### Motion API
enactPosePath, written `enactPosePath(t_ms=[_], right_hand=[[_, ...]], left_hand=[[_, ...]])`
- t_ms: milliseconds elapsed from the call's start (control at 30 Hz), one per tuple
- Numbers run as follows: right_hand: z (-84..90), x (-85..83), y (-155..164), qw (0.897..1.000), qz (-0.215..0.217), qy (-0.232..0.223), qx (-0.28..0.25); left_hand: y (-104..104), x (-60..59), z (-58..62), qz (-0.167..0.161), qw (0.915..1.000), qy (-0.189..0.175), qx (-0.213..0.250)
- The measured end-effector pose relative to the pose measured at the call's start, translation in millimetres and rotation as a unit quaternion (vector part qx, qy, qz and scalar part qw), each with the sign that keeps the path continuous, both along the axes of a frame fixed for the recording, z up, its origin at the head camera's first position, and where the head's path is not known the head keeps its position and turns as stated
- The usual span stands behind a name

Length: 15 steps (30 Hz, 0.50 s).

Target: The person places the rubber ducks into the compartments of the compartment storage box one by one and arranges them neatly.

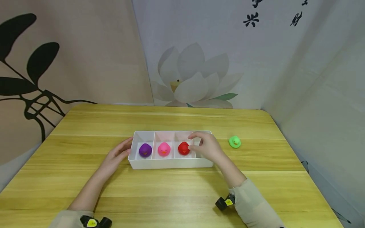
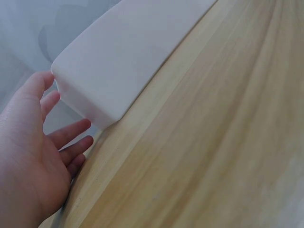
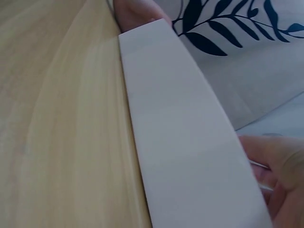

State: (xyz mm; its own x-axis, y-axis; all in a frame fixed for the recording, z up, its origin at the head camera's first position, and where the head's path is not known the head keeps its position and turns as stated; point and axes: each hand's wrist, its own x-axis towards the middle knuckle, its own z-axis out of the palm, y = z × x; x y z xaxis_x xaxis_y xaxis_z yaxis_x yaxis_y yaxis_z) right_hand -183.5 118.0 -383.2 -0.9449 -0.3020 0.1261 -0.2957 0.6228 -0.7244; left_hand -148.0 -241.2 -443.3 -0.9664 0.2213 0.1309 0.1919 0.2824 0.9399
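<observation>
A white divided box stands on the table. In its compartments, from the left, sit a purple duck, a pink duck and a red duck. My left hand is at the box's left end, fingers loosely extended; in the left wrist view the thumb touches the box's corner. Over the right part of the box is my right hand, thumb and forefinger parted beside the red duck. Whether the thumb touches that duck, I cannot tell. The hand hides much of the rightmost compartment.
A green duck sits on the wooden table, to the right of the box. Behind the table hangs a pale cloth with a printed lotus. Both wrists carry a small black camera.
</observation>
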Motion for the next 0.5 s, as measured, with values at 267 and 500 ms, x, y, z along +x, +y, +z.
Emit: enactPosePath(t_ms=[267,500], right_hand=[[5.2,16.0,23.2,0.997,-0.027,0.053,-0.056],[3.8,26.5,44.4,0.990,-0.048,0.073,-0.113]], left_hand=[[-1.2,0.6,0.1,-0.009,1.0000,-0.001,0.001],[-0.8,0.2,-0.2,-0.010,0.9999,0.002,0.007]])
